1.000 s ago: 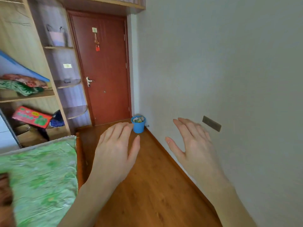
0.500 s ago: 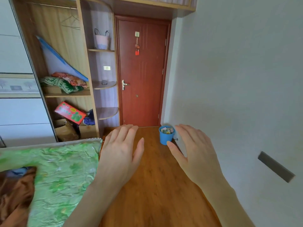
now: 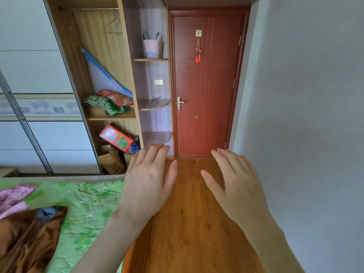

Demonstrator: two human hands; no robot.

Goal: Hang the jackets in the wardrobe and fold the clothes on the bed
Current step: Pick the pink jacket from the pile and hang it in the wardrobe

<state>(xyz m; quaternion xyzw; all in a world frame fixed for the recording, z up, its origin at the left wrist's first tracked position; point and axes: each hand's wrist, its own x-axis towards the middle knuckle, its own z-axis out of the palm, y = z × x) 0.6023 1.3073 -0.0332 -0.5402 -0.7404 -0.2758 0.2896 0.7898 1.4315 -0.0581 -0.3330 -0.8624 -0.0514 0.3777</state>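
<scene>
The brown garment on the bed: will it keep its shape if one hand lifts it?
Probably not. The brown garment lies crumpled in soft folds on the green sheet, so it likely droops. Its slight sheen suggests smooth fabric that may slide.

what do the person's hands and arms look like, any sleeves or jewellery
Both arms are bare as far as the view shows, with no sleeves in sight. The left hand and right hand wear no gloves, rings, watch or bracelets. Fingernails look short and unpainted.
</scene>
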